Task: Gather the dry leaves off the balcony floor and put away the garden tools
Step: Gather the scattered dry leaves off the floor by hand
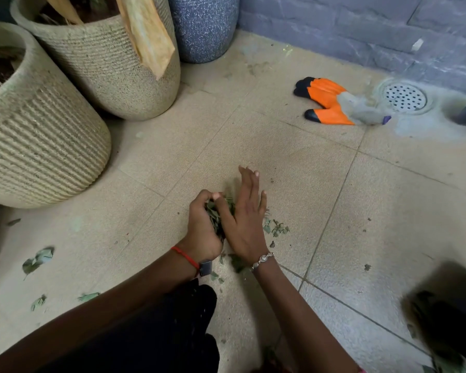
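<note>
While hands [203,227] [246,224] cup dry leaves [215,217], beige floor tiles [293,162] meet a grey wall [334,25].

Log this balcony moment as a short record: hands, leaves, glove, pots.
left hand: curled round a clump of dry leaves
right hand: fingers straight, against the clump
loose leaves: scattered on the floor around the hands
glove: orange, lying on the floor beside the drain
pots: two beige ribbed, one blue speckled

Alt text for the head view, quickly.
The left hand holds a clump of leaves while the flat right hand presses against it. Scraps lie around on the floor; an orange glove lies beside the drain.
</note>
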Available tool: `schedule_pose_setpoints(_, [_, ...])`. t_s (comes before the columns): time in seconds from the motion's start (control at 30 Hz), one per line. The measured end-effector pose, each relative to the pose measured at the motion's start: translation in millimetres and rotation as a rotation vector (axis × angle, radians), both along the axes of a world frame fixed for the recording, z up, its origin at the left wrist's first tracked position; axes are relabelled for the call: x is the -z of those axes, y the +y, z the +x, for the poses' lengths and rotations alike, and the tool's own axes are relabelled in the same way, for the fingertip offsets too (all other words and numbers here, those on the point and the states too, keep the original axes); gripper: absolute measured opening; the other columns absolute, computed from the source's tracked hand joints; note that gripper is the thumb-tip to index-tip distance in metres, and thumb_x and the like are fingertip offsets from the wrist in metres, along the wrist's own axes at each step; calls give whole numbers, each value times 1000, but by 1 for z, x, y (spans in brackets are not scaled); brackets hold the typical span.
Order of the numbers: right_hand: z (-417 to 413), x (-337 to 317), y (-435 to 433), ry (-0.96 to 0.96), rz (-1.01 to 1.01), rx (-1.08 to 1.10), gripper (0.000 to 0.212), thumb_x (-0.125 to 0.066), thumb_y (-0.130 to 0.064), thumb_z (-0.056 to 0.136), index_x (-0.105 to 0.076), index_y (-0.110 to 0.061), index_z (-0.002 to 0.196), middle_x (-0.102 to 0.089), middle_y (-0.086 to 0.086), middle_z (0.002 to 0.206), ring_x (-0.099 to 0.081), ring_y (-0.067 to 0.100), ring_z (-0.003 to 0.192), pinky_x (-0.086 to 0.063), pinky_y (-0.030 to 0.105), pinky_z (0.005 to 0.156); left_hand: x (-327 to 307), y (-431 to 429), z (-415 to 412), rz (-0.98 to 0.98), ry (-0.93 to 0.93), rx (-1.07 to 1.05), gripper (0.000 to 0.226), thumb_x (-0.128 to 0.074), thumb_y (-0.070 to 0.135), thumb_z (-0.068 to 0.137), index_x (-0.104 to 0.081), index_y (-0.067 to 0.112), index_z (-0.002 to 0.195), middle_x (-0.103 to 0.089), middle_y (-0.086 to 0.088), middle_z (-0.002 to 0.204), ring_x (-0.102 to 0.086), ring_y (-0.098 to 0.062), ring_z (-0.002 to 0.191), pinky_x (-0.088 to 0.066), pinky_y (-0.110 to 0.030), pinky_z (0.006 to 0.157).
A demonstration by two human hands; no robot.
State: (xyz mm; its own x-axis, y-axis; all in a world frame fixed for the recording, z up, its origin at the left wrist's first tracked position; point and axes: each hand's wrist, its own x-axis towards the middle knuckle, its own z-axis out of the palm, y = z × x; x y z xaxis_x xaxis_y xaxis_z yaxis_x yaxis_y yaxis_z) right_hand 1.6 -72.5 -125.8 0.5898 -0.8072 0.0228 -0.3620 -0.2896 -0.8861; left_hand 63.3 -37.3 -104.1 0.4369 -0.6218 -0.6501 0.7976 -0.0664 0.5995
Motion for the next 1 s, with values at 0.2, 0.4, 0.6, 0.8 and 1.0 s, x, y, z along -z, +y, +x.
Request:
schedule_pose_setpoints(0.2, [-21, -4, -36, -90, 156, -36, 73, -48, -62, 77, -32, -28, 139, -24, -8, 148, -25, 13, 136, -30, 45, 110, 2, 5, 13, 68, -9, 0, 26, -39, 22, 87, -54, 12, 68, -55, -3, 63, -50, -14, 50, -34, -17, 44])
schedule_pose_setpoints(0.4, [-36, 30, -73, 398, -279, -53, 82, -8, -65, 83, -25, -15, 146, -19, 3, 155, -10, 16, 144, -2, 34, 117, -3, 11, 32, 39, 41, -35, 24, -37, 21, 87, -50, 15, 67, -49, 2, 62, -45, -11, 46, -29, -14, 41])
schedule_pose_setpoints(0.6, [-25, 30, -34, 336, -353, -455, 73, 0, -57, 88, -23, -21, 148, -18, -3, 155, -6, 5, 143, -1, 30, 118, 1, 21, 50, 9, 35, -50, 28, -35, 22, 88, -51, 16, 66, -50, 2, 63, -47, -11, 47, -31, -15, 42])
schedule_pose_setpoints(0.8, [-58, 16, -25, 26, 55, -460, 51, -29, -51, 94, -53, -24, 130, -47, -8, 140, -36, 1, 133, -28, 34, 114, 3, 26, 48, 18, 59, -39, 37, -36, 20, 87, -54, 17, 55, -51, 2, 59, -47, -12, 46, -30, -14, 41])
schedule_pose_setpoints(1.0, [-92, 15, 10, 325, -192, -287, 94, -22, -81, 74, -9, -25, 149, -7, -2, 158, -7, 12, 144, -9, 39, 118, 3, 27, 51, -3, 63, -10, 49, -34, 20, 88, -59, 17, 45, -51, 3, 57, -46, -11, 46, -30, -13, 41])
